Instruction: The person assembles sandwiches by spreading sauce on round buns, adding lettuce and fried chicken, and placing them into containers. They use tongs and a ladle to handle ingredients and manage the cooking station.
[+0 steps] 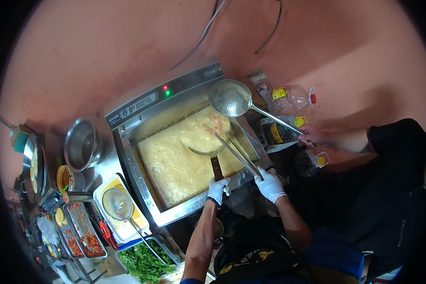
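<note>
A deep fryer (151, 216) full of pale, foaming oil stands before me. My left hand (218, 190), in a white glove, is shut on the dark handle of a strainer (217, 168), whose round head is partly hidden in the foam. Long metal tongs (239, 156) are in my gloved right hand (269, 184); their tips reach over the foam near some pinkish food (216, 124). Above the fryer's back right corner is a perforated metal skimmer (230, 98), held by another person's bare hand (310, 135).
At left are a steel bowl (81, 145), a white tray (144, 232) with a mesh strainer (117, 205), trays of reddish food (92, 245) and a container of leafy greens (145, 259). Plastic bottles (291, 97) lie at right, near the other person in black (369, 198).
</note>
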The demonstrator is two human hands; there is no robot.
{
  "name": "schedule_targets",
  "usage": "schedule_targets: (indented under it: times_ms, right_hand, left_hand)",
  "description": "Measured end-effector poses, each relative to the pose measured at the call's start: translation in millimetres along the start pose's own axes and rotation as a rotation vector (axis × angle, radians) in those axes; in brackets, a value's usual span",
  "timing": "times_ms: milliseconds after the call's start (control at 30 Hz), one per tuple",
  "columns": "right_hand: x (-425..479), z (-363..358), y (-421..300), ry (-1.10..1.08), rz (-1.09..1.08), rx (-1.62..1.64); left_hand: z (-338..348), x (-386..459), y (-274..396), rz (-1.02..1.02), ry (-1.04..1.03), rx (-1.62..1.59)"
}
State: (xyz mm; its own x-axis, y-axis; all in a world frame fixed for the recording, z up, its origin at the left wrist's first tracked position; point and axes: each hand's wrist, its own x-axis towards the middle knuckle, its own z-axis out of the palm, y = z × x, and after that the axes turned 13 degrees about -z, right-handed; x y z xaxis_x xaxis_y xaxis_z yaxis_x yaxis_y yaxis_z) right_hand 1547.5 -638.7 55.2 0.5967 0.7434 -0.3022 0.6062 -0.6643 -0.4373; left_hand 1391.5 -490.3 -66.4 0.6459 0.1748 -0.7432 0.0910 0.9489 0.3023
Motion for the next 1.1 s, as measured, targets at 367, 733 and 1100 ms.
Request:
schedule_targets:
  times_ms: [367,733,1100]
  right_hand:
    - [28,3,-6,0.206,-0.191,0.089]
    - [76,51,-98,-0.205,-0.461,-0.318]
    - [74,101,-80,-0.049,-0.323,0.103]
  left_hand:
    - [-26,-41,-46,0.137,0.155,0.204]
    - [-30,-87,-28,0.201,0.324,0.261]
    - [-32,-139,-49,0.127,0.359,0.173]
